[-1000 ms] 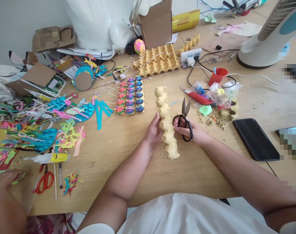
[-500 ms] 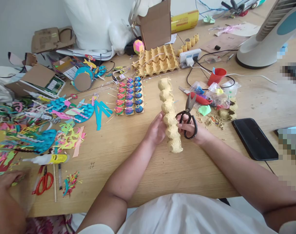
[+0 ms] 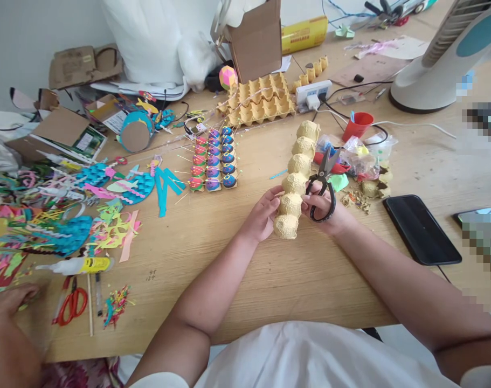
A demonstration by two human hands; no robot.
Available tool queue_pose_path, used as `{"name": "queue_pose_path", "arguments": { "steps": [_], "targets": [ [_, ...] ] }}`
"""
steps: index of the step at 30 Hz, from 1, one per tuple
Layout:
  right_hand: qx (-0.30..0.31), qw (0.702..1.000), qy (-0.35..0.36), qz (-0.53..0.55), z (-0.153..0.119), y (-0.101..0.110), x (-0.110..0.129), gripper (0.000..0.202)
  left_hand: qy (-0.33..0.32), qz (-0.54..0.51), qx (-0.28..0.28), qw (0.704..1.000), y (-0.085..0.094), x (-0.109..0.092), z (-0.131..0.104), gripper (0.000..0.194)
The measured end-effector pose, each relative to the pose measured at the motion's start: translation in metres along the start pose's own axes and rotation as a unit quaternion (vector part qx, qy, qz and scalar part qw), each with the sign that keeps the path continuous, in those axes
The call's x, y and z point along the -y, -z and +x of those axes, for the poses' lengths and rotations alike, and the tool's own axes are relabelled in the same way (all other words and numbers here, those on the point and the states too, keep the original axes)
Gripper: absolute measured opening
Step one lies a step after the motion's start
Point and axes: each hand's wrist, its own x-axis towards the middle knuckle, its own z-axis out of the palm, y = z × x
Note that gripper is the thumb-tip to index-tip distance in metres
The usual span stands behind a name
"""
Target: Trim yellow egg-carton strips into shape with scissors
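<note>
A strip of yellow egg carton cups (image 3: 297, 183) is held up over the table, its bumps toward me and its far end leaning right. My left hand (image 3: 265, 214) grips its left edge near the lower cups. My right hand (image 3: 324, 207) has black-handled scissors (image 3: 325, 180) hooked on its fingers, blades partly spread and pointing away, while its fingertips touch the strip's right edge. Beyond my left hand stand painted egg-cup caterpillars (image 3: 213, 159) in red, purple and blue rows, with thin sticks poking out.
Egg carton trays (image 3: 261, 102) lie at the back. A red cup (image 3: 357, 126), plastic bags and carton scraps (image 3: 377, 186) sit right, near a black phone (image 3: 422, 230) and a fan (image 3: 431, 70). Coloured paper cuttings (image 3: 116, 221) cover the left; another person's hand (image 3: 16, 296) rests there.
The carton strip has swung from leaning left to leaning right at its far end. My right hand and the scissors have shifted slightly right.
</note>
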Motion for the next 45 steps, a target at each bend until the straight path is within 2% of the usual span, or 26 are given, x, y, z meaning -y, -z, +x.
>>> {"name": "queue_pose_path", "arguments": {
  "steps": [3, 8, 10, 14, 16, 19, 22, 26, 28, 30, 33, 35, 37, 39, 42, 45],
  "targets": [
    [-0.002, 0.999, -0.004, -0.032, -0.001, -0.002, 0.0, 0.038, 0.004, 0.006, -0.003, 1.0, 0.001, 0.002, 0.0, 0.071],
    [0.019, 0.994, -0.033, -0.101, -0.005, -0.004, -0.001, 0.04, -0.036, -0.016, -0.026, 0.999, -0.006, 0.002, 0.0, 0.058],
    [0.049, 0.989, -0.043, -0.136, -0.008, -0.003, -0.002, 0.04, -0.034, -0.035, -0.027, 0.998, -0.009, 0.0, 0.0, 0.057],
    [0.131, 0.969, -0.051, -0.204, -0.011, 0.0, -0.003, 0.034, 0.014, -0.085, -0.06, 0.994, -0.008, -0.006, -0.001, 0.053],
    [0.148, 0.962, -0.057, -0.224, -0.012, -0.001, -0.003, 0.033, 0.016, -0.104, -0.071, 0.992, -0.005, -0.007, -0.001, 0.048],
    [0.144, 0.958, -0.062, -0.24, -0.014, -0.005, -0.001, 0.036, 0.007, -0.126, -0.072, 0.989, -0.002, -0.007, -0.001, 0.042],
    [0.128, 0.959, -0.058, -0.247, -0.015, -0.011, 0.002, 0.04, 0.015, -0.144, -0.084, 0.986, -0.004, -0.009, -0.001, 0.05],
    [0.064, 0.951, 0.02, -0.301, -0.015, -0.015, 0.003, 0.047, 0.005, -0.173, -0.146, 0.974, -0.004, -0.014, 0.0, 0.052],
    [0.039, 0.935, 0.076, -0.345, -0.014, -0.012, 0.002, 0.051, 0.013, -0.168, -0.158, 0.973, -0.003, -0.015, 0.0, 0.043],
    [0.031, 0.917, 0.103, -0.384, -0.012, -0.009, 0.002, 0.048, 0.012, -0.167, -0.159, 0.973, -0.001, -0.014, -0.001, 0.034],
    [0.026, 0.887, 0.102, -0.45, -0.011, -0.005, 0.003, 0.031, 0.005, -0.177, -0.165, 0.97, -0.001, -0.014, 0.0, 0.032],
    [0.02, 0.853, 0.104, -0.511, -0.012, -0.006, 0.005, 0.023, 0.007, -0.171, -0.169, 0.971, 0.0, -0.014, 0.0, 0.034],
    [0.013, 0.818, 0.103, -0.565, -0.014, -0.008, 0.008, 0.026, 0.001, -0.162, -0.169, 0.972, 0.0, -0.013, 0.001, 0.034],
    [0.001, 0.804, 0.09, -0.588, -0.015, -0.011, 0.011, 0.031, -0.015, -0.159, -0.168, 0.973, 0.002, -0.013, 0.002, 0.033],
    [-0.004, 0.809, 0.049, -0.586, -0.014, -0.012, 0.014, 0.043, -0.026, -0.152, -0.174, 0.973, 0.004, -0.012, 0.003, 0.037],
    [0.028, 0.838, -0.003, -0.545, -0.011, -0.011, 0.017, 0.058, -0.016, -0.132, -0.187, 0.973, 0.004, -0.013, 0.003, 0.042]
  ]
}}
